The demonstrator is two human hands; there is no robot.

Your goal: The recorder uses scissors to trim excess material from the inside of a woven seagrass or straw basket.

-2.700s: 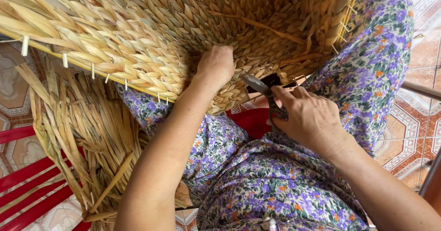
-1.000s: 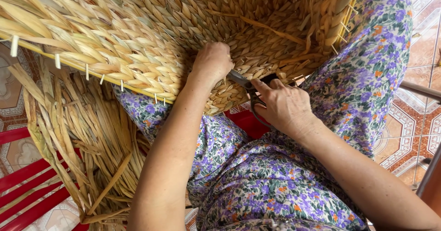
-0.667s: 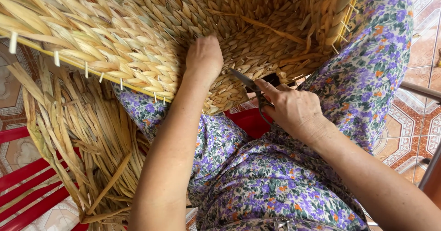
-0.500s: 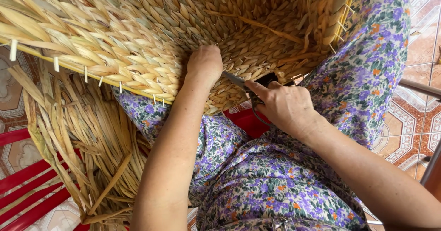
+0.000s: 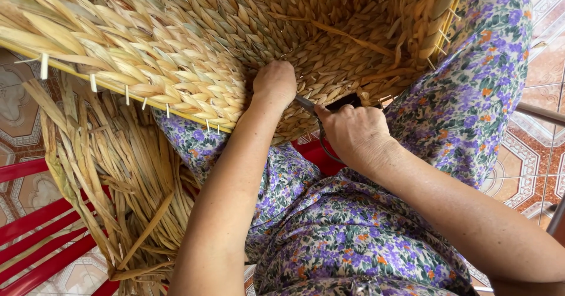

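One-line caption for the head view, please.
Left hand presses on a woven straw basket held over the lap while the right hand holds scissors against the weave.

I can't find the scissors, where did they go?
In the head view, the scissors are near the middle, held in the right hand, their blades pointing toward the left hand against the woven basket.

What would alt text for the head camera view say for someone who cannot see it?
Seen from above, a person's left hand presses into a large woven straw basket on their lap, while the right hand holds scissors against the weave. Loose dried straw hangs at the left over a red slatted seat, above a patterned tile floor.
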